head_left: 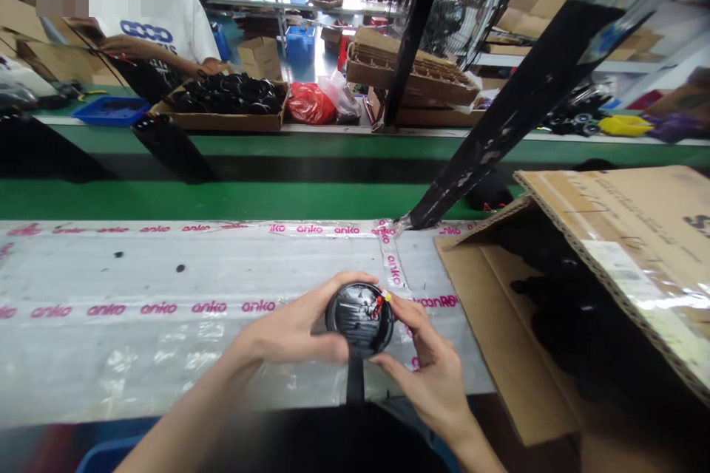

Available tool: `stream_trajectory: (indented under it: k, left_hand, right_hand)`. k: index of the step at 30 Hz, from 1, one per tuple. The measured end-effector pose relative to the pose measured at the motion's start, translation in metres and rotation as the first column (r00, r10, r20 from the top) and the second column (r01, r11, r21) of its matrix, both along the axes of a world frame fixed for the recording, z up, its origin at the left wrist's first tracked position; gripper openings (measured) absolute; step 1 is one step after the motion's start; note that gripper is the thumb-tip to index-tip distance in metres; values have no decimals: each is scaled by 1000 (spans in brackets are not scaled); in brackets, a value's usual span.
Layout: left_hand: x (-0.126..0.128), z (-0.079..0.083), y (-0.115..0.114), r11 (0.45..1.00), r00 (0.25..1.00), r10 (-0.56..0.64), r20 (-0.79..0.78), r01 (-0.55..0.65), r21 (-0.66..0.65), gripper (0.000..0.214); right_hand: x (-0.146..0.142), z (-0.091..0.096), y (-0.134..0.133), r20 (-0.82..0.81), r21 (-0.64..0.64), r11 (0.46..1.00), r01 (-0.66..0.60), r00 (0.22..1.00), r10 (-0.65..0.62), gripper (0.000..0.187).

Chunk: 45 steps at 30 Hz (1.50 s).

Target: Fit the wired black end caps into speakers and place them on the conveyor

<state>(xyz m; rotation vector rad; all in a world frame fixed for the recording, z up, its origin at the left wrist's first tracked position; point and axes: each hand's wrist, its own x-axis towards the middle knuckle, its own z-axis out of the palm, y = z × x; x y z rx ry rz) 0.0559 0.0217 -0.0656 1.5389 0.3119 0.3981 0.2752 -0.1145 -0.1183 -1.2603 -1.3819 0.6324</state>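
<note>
Head view. Best done with the round black part kept level and face up, so as to have the red wires at its upper right rim in plain sight. Wise to press or guide those wires lightly near the yellow-tipped end, never to tug: seemingly a delicate join, easily strained. Better to brace both wrists low over the near edge of the bench than to work high in the air.

Left hand: in from the lower left, thumb across the near rim, fingers curled over the far rim, closed on the part. Right hand: in from the lower right, thumb at the lower rim, forefinger stretched up the right rim with its tip on the wires, likewise clamped on the part.

Held just above the film-covered bench, close to its near edge and a little right of its middle, near the open cardboard box at the right end. Below it, a black strap running to the near edge.
</note>
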Motion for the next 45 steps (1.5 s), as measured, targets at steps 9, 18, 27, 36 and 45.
stream_trajectory:
  k: [9, 18, 27, 36, 45]
  left_hand:
    - [4, -9, 7, 968, 990, 103, -91, -78, 240, 105]
    - [14, -19, -23, 959, 955, 279, 104, -282, 10, 82]
    - [31, -33, -37, 866, 863, 475, 171, -493, 87, 58]
    - [29, -29, -35, 858, 866, 483, 129, -498, 126, 58]
    - [29, -28, -33, 863, 869, 485, 97, -493, 113, 62]
  right_hand:
    - [7, 0, 14, -6, 66, 998, -18, 1000, 19, 66]
    - [13, 2, 18, 29, 104, 993, -61, 998, 58, 72]
    - [12, 5, 10, 49, 51, 995, -89, 995, 86, 74]
    - [18, 37, 23, -60, -118, 987, -109, 993, 102, 60]
    - [24, 40, 25, -26, -127, 980, -155, 988, 153, 55]
